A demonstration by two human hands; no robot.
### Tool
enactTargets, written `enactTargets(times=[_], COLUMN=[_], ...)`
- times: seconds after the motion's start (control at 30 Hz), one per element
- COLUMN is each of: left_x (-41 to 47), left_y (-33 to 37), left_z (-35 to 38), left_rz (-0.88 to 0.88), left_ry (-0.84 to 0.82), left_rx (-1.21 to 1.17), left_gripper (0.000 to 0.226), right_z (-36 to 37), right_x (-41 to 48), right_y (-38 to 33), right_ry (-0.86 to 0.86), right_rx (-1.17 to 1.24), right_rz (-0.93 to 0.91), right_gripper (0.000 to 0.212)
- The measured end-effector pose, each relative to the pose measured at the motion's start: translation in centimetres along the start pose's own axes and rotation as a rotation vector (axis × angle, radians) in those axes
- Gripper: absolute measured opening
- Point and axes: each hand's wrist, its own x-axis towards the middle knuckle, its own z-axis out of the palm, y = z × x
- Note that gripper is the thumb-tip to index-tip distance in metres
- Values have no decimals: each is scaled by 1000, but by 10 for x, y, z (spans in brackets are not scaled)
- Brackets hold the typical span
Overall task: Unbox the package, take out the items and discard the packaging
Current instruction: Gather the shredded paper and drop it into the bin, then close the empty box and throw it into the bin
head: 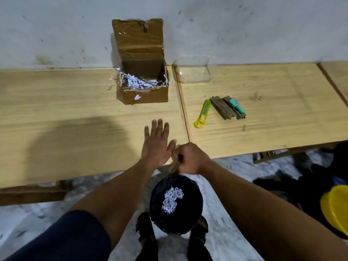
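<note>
A: Where is the package now?

B: The cardboard box (143,87) stands at the far side of the wooden worktop (56,113), against the wall. Its lid is open and points upward. Inside it lies shredded white paper (140,82), and some pieces hang over the left and near edges.

A: And the hands?

B: The left hand (157,146) lies flat over the near edge of the worktop, palm down, with the fingers (159,127) stretched out and close together. The right hand (190,159) is just beside it, closed like a fist. Something thin and light brown comes out under it, but it is blurred and I cannot tell what it is.

A: What is under the hands?

B: A black bin (176,204) stands on the floor between the person's feet, with a small heap of white paper shreds (172,201) in it.

A: And to the right?

B: On the right worktop lies a yellow-green utility knife (202,114). Just beside it are brown flat bars (225,108) and a teal small object (236,106) resting on them. Farther, near the wall, stands a clear plastic container (194,72). At the right edge, low down, a yellow round thing (337,210) is partly visible.
</note>
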Motion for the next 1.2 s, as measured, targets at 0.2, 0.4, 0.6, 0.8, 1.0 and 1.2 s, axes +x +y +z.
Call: enactTargets(times=[0.2, 0.4, 0.6, 0.8, 1.0, 1.2], left_x=[12, 10, 10, 10, 11, 2], left_y=[30, 27, 24, 23, 16, -40], left_z=[5, 9, 11, 12, -11, -80], left_rz=[119, 126, 131, 126, 110, -391], left_ry=[-30, 22, 41, 55, -75, 137], left_rx=[0, -28, -48, -69, -286, -1086], left_gripper=[69, 69, 69, 68, 62, 19], right_z=[65, 121, 131, 109, 68, -26], right_x=[-66, -70, -64, -59, -57, -24], right_y=[38, 62, 65, 66, 52, 29], right_ry=[-130, -329, -385, -351, 251, 649], right_rx=[-36, 67, -27, -59, 45, 114], right_rz=[46, 341, 442, 431, 186, 94], right_gripper=[5, 9, 52, 53, 19, 20])
